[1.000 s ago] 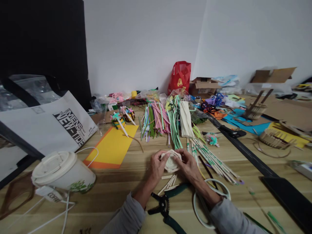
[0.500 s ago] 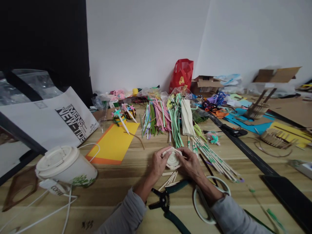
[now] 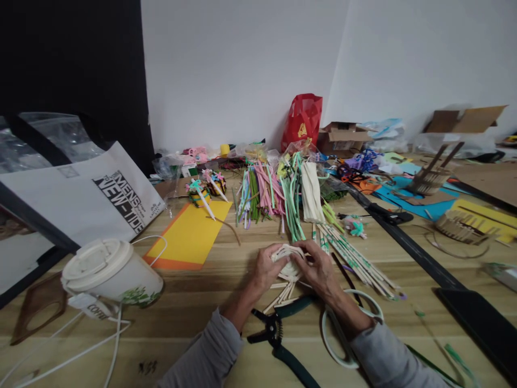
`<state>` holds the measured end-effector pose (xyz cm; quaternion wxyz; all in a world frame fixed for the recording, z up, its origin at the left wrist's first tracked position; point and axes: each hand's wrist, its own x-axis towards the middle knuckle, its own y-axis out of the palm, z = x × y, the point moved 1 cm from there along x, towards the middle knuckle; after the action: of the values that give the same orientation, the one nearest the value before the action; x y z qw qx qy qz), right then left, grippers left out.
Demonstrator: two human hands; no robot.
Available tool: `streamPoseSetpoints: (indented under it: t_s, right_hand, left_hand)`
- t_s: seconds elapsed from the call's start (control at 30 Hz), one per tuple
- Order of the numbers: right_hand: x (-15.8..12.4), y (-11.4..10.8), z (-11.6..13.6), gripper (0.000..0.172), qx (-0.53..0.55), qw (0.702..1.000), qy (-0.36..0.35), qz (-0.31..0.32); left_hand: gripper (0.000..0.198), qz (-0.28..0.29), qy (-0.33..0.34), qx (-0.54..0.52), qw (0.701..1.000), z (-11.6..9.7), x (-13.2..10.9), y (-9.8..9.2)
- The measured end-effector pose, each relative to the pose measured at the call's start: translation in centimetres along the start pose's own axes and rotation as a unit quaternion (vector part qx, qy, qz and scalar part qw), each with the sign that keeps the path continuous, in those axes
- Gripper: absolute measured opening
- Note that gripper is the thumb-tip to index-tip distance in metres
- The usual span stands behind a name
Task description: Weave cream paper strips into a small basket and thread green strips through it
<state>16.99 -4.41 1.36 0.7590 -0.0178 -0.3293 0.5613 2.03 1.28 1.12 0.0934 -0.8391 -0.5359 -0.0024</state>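
A small cream-coloured woven basket (image 3: 290, 271), round and made of thin pale strips, is held between both hands above the table. My left hand (image 3: 267, 268) grips its left side, with the thumb over the inside. On the right side, my right hand (image 3: 317, 268) pinches the rim between thumb and fingers. Several short pale sticks (image 3: 285, 293) lie just below the basket. Nearer me rest pliers (image 3: 274, 328) with dark green handles. Partly under my right forearm are scissors (image 3: 337, 342) with pale green handles.
Bundles of coloured strips (image 3: 264, 191) and patterned paper straws (image 3: 359, 261) lie beyond my hands. A yellow sheet (image 3: 189, 231) and a white coffee cup (image 3: 117, 272) are on the left. Small woven baskets (image 3: 464, 226) and a black strap (image 3: 407, 248) lie to the right.
The basket has tipped slightly and shifted a little to the right, with both hands still on it. The camera view has moved slightly; the things on the table stay put.
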Motion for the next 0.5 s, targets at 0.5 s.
streamPoseSetpoints:
  t_s: [0.5]
  right_hand:
    - [-0.4,1.0,-1.0,0.019,-0.030,0.985,0.148,0.081]
  left_hand:
    - [0.014,-0.044,0.044,0.112,0.992,-0.6,-0.1,0.5]
